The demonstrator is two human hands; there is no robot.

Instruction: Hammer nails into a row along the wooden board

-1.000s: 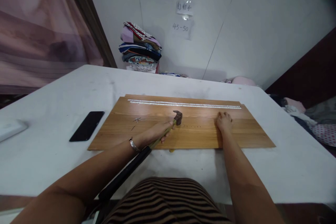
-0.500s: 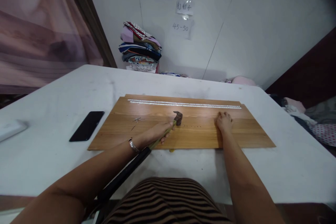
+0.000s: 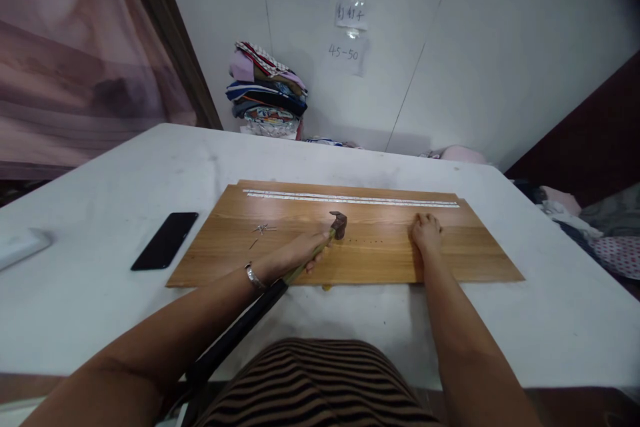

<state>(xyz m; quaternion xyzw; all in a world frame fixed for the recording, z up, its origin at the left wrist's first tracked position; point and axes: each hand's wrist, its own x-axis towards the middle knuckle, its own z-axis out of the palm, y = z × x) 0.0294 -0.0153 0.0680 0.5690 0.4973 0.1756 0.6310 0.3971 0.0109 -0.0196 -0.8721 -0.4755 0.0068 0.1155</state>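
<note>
My left hand point(image 3: 306, 250) is closed round the wooden part of a claw hammer's handle, just below the metal head. The hammer point(image 3: 339, 224) slants up over the board, its long black grip point(image 3: 240, 328) running back under my forearm toward my body. On the wood-grain board point(image 3: 370, 265), a short row of small nails or nail heads point(image 3: 366, 241) runs right from the hammer head. My right hand point(image 3: 427, 232) rests on the board to the right of that row, fingers bent and slightly apart, with nothing visible in them. Several loose nails point(image 3: 263, 229) lie on the left of the board.
Two white measuring strips point(image 3: 350, 198) run along the board's far edge. A black phone point(image 3: 165, 241) lies on the white table point(image 3: 100, 320) left of the board. Folded clothes point(image 3: 267, 90) are stacked behind the table, against a wall with paper notes point(image 3: 349, 53).
</note>
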